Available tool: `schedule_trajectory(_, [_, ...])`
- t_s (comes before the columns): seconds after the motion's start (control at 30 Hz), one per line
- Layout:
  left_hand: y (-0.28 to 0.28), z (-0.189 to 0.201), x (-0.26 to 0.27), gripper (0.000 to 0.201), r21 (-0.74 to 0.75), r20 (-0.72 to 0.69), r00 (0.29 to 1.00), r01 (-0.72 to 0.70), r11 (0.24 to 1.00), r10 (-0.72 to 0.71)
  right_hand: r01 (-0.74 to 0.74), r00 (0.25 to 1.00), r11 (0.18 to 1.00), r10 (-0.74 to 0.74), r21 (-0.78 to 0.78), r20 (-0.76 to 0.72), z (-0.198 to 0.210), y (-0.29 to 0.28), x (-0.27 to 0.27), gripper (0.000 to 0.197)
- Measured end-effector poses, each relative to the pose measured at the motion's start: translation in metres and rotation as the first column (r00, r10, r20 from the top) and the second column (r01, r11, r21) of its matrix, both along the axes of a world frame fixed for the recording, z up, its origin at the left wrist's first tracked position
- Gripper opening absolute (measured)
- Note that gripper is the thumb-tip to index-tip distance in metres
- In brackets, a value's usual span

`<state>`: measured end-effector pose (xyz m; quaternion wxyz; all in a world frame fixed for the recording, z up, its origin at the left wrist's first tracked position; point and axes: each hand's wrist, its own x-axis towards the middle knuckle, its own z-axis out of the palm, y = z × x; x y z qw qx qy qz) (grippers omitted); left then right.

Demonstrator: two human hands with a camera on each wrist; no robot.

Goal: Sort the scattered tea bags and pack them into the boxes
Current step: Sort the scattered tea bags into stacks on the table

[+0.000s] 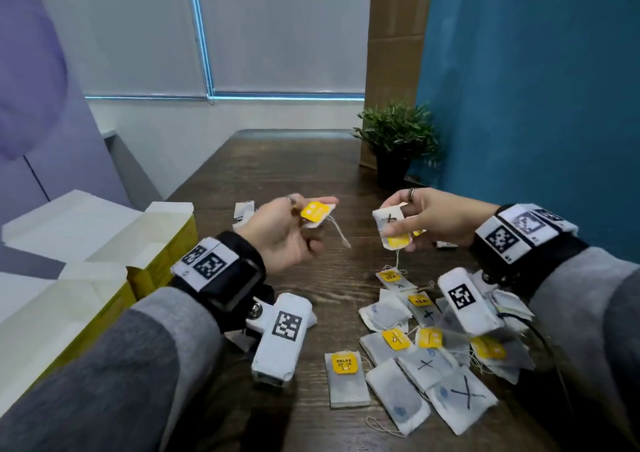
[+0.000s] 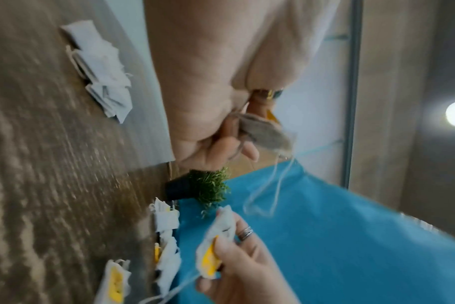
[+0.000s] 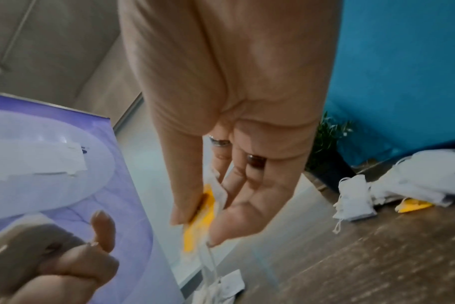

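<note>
Above the dark wooden table (image 1: 287,171) both hands are raised. My left hand (image 1: 287,233) pinches a tea bag with a yellow tag (image 1: 316,213), its string trailing to the right; in the left wrist view that tea bag (image 2: 262,127) sits between thumb and fingers. My right hand (image 1: 426,219) pinches a white tea bag marked with an X (image 1: 393,230), thumb on its yellow tag; the right wrist view shows this tea bag (image 3: 203,218) edge-on. Two open yellow boxes (image 1: 156,240) with white flaps stand at the left. A heap of scattered tea bags (image 1: 426,354) lies at the front right.
A small potted plant (image 1: 396,143) stands at the back right against a blue wall (image 1: 536,88). A few more tea bags (image 1: 244,209) lie behind my left hand. White wrist camera housings (image 1: 282,337) hang under both forearms.
</note>
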<state>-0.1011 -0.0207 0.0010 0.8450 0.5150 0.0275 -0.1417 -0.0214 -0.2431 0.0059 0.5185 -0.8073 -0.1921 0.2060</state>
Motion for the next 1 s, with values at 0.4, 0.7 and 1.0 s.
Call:
schedule_trajectory(0.4, [0.030,-0.001,-0.018,0.055,-0.366,0.177,0.955,0.287,0.885,-0.237,-0.071,0.990,0.971,0.097,0.230,-0.103,0.010,0.020,-0.014,0.046])
schedule_trajectory(0.7, [0.034,-0.006,-0.011,0.024,-0.076,-0.043,0.999,0.029,0.997,-0.033,0.054,0.999,0.987,-0.053,0.151,-0.010,0.013,0.010,-0.011,0.011])
schedule_trajectory(1.0, [0.064,-0.006,-0.019,0.022,0.425,0.203,0.944,-0.325,0.845,0.261,-0.178,0.984,0.979,0.178,-0.102,-0.011,-0.007,0.049,-0.030,0.017])
